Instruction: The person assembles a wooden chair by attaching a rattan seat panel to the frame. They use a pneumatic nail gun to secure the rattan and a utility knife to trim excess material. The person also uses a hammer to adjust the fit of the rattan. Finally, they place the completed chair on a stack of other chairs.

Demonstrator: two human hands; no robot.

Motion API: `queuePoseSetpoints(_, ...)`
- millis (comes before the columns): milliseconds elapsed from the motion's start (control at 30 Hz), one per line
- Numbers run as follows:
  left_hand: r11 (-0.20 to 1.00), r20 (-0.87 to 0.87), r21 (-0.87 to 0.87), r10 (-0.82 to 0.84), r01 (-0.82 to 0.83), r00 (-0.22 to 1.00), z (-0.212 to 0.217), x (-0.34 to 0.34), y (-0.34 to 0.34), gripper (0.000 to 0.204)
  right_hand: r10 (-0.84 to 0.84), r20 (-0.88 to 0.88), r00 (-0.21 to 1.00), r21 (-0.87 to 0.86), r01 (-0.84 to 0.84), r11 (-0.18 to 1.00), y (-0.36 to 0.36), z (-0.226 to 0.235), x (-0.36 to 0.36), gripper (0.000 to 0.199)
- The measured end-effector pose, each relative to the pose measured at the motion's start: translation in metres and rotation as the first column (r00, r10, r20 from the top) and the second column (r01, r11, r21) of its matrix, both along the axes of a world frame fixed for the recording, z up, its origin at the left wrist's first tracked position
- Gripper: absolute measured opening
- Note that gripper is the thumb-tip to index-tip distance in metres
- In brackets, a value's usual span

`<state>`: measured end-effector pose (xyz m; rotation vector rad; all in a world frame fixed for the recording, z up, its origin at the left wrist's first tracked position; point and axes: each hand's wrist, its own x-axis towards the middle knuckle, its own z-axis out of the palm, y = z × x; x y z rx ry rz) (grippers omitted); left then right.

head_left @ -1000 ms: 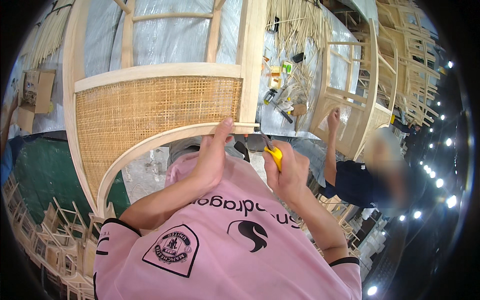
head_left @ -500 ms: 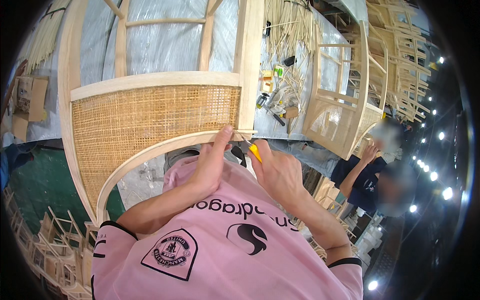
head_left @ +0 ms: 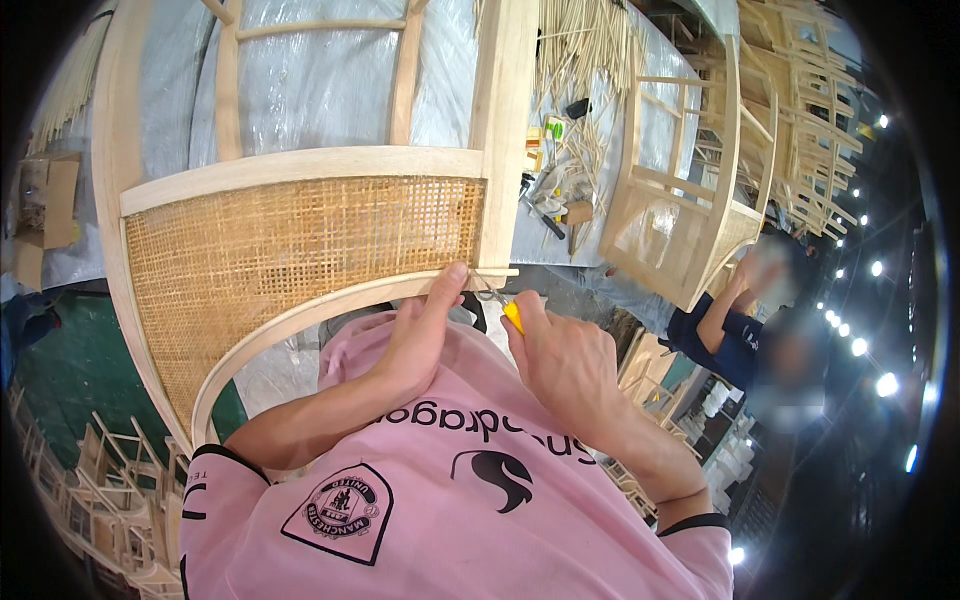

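While the left hand (head_left: 420, 335) presses fingertips on the cane-panelled chair frame's (head_left: 300, 245) curved rail, the right hand (head_left: 565, 365) grips a yellow-handled tool (head_left: 510, 315) pointing up-left toward the corner.

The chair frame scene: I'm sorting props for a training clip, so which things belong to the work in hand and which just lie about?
In use:
- wooden chair frame with woven cane panel
- left hand, fingertips on the frame's lower curved rail
- right hand holding a yellow-handled tool

Lying about:
- tools and cane strips on the covered table
- second chair frame
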<state>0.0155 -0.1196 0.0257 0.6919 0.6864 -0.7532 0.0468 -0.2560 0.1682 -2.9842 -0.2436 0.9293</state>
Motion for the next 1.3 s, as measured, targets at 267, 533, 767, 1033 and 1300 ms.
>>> queuePoseSetpoints(267, 0.971, -0.117, -0.131, -0.214, 0.198, 0.97, -0.005, -0.002, 0.013, 0.05, 0.018, -0.157, 0.987, -0.079, -0.031, 0.996, 0.006, 0.004, 0.017, 0.023)
queuePoseSetpoints(533, 0.968, -0.049, -0.235, -0.104, 0.09, 0.993, 0.002, -0.001, 0.015, 0.043, 0.039, -0.216, 0.976, -0.111, -0.064, 0.992, 0.005, -0.004, 0.016, 0.022)
queuePoseSetpoints(767, 0.986, 0.001, -0.158, 0.063, -0.063, 0.998, 0.003, -0.001, 0.003, 0.044, 0.003, 0.056, 0.998, 0.088, -0.008, 0.996, -0.021, -0.045, -0.016, 0.025)
queuePoseSetpoints(1033, 0.972, 0.023, -0.132, 0.197, -0.192, 0.98, 0.004, 0.003, -0.009, 0.032, -0.126, 0.387, 0.913, 0.498, -0.092, 0.862, -0.049, -0.092, -0.038, 0.025)
queuePoseSetpoints(1300, 0.976, 0.019, -0.096, 0.198, -0.195, 0.98, 0.002, 0.001, -0.01, 0.035, -0.007, 0.232, 0.973, 0.221, -0.046, 0.974, -0.027, -0.042, -0.022, 0.023)
